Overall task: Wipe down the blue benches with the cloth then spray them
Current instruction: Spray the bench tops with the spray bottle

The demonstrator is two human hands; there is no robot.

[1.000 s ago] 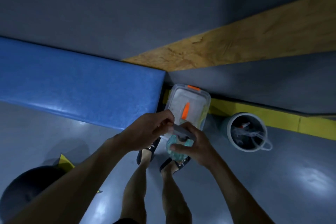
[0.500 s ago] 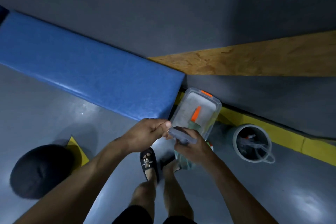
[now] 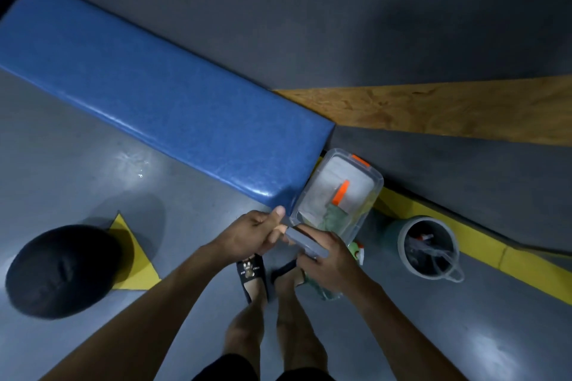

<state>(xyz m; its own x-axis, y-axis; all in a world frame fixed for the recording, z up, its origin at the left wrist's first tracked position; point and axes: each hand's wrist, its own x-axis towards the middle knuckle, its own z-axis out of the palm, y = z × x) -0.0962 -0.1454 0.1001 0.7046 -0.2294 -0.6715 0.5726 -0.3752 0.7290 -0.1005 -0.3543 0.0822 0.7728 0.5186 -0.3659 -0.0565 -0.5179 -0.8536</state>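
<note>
Bench [image 3: 161, 93] just beyond left hand [image 3: 250, 237]

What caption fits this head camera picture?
Both hands hold a gray object beside the blue bench.

Blue bench [image 3: 161, 99]: long padded seat, glossy vinyl.
It ran diagonally along the grey wall, right end just beside a clear bin.

Single view, head-worn, wide-angle; faces steeply down from standing height, close over both hands [image 3: 291, 244]. Frame takes in blue bench [image 3: 161, 108], grey floor [image 3: 93, 182], own feet.
</note>
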